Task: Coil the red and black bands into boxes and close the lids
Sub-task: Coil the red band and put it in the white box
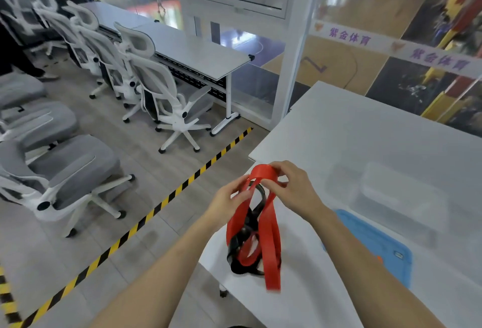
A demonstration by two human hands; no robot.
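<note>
A red band [270, 236] hangs in long loops above the white table's [352, 139] left corner, tangled with a black band [241, 244] whose lower part lies on the table. My left hand [227, 202] pinches the red band's left strand. My right hand [292, 186] pinches the top loop of the red band. Two clear plastic boxes [386, 192] stand to the right on the table, blurred. A blue lid [378, 244] lies flat in front of them, partly behind my right forearm.
The table's left edge runs just under the bands, with floor and a yellow-black tape line [146, 220] beyond. Several white office chairs [161, 87] and a long desk [198, 51] stand at the left. Glass walls rise behind.
</note>
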